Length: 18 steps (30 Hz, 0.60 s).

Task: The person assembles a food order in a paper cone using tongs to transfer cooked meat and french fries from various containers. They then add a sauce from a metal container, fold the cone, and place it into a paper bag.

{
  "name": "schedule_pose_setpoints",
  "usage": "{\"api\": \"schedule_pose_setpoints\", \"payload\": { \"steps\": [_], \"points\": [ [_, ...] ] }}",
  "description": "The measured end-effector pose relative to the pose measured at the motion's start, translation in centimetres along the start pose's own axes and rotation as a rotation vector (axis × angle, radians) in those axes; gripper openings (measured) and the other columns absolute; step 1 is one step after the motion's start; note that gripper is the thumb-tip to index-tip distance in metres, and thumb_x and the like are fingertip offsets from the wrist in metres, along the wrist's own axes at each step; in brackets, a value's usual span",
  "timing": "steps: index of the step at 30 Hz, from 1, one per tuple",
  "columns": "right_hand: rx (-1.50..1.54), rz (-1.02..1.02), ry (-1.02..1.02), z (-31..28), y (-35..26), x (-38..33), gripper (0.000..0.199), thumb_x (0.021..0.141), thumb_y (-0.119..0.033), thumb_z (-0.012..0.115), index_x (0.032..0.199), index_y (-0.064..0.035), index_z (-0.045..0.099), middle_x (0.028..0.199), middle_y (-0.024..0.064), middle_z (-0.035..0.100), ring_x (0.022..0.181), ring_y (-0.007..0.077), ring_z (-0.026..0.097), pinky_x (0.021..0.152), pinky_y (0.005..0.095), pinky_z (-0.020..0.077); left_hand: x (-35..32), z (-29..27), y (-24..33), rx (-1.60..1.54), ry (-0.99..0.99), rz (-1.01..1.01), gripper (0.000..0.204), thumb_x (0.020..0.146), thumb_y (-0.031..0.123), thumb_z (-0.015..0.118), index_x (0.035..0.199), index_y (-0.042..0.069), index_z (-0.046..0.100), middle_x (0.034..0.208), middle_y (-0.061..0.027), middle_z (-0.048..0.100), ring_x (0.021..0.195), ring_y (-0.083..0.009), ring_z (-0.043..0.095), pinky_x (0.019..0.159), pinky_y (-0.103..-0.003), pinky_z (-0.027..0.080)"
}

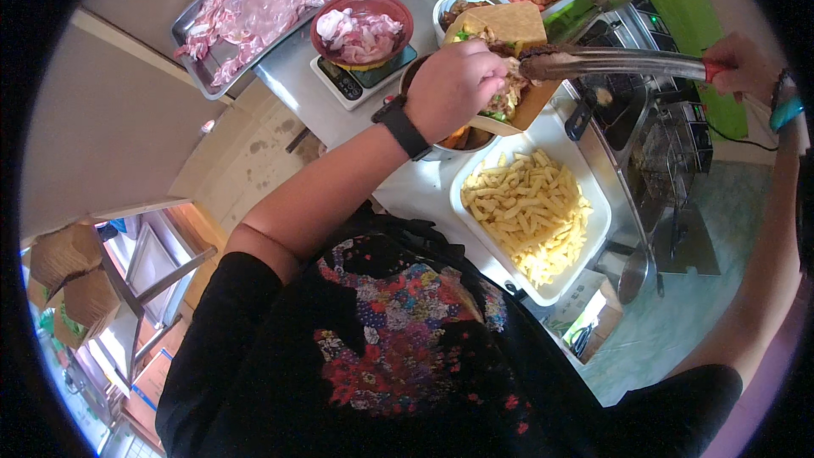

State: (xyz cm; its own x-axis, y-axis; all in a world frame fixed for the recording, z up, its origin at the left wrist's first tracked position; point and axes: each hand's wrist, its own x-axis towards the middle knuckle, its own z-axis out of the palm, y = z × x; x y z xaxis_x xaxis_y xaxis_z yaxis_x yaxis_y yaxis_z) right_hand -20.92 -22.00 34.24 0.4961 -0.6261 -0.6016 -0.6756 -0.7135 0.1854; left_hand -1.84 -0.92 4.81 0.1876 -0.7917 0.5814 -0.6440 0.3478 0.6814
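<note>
Open brown box, greens+meat inside

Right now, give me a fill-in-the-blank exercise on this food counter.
1. The right hand grips metal ____ by their red end.
2. The left hand holds a brown paper ____ of food.
3. The white tray nearest the person is full of ____.
4. The red bowl of raw meat sits on a kitchen ____.

Missing words: tongs; box; fries; scale

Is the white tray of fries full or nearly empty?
Mostly full: fries cover most of the white tray, with only a bare strip along its edges.
</note>
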Motion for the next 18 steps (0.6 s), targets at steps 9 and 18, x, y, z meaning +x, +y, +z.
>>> {"api": "schedule_pose_setpoints", "payload": {
  "steps": [9, 18],
  "points": [
    [0.257, -0.050, -0.003, -0.2, 1.0, -1.4, 0.041, 0.060, -0.034, 0.068, 0.077, 0.0018, 0.059, 0.056, 0.0052, 0.054, 0.044, 0.0121, 0.050, 0.037, 0.0237, 0.0409, 2.2, 4.1, -5.1, 0.163, 0.147, 0.143, 0.009, 0.072, 0.013, 0.057, 0.075, 0.005, 0.060, 0.075, -0.0103, 0.055, 0.073, -0.0288, 0.054, 0.065, -0.038, 0.043],
    [0.363, -0.015, -0.019, 0.9, 0.7, -1.7, 0.054, 0.059, -0.044, 0.073, 0.082, 0.0029, 0.059, 0.062, 0.0063, 0.056, 0.050, 0.0143, 0.052, 0.040, 0.0241, 0.0409, 2.1, 3.2, -3.8, 0.118, 0.274, 0.108, 0.008, 0.071, 0.012, 0.059, 0.075, 0.006, 0.060, 0.074, -0.0093, 0.055, 0.072, -0.0279, 0.053, 0.064, -0.037, 0.044]
  ]
}}
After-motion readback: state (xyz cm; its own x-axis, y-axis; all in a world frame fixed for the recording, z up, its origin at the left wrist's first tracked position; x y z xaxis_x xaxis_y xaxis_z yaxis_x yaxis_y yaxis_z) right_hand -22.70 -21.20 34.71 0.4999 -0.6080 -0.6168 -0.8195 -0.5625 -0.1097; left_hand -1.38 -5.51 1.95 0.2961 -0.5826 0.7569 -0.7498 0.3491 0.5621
